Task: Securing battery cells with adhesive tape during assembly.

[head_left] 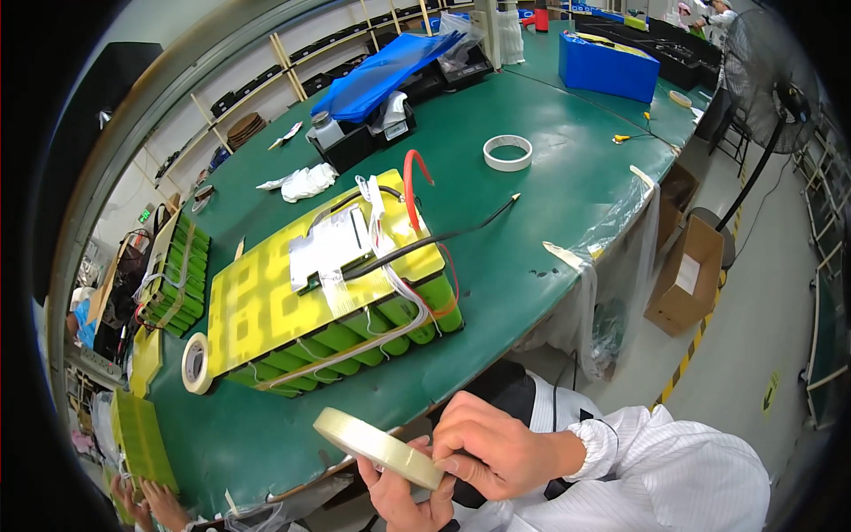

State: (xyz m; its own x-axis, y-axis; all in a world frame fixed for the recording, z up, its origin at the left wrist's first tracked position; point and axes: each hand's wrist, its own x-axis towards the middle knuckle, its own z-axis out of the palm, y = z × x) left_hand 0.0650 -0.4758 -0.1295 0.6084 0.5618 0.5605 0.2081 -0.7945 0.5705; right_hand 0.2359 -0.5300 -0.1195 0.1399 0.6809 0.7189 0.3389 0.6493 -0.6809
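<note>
Both hands hold a flat, pale translucent tape roll (377,448) at the near table edge: left hand (409,498) cradles it from below, right hand (492,448) closed, fingers pinching at its rim. Just beyond on the green table (550,186) lies a battery pack (332,288): green cylindrical cells under yellow sheet, white board, black and red wires. Smaller roll (196,363) leans beside it; white ring (507,152) farther off.
</note>
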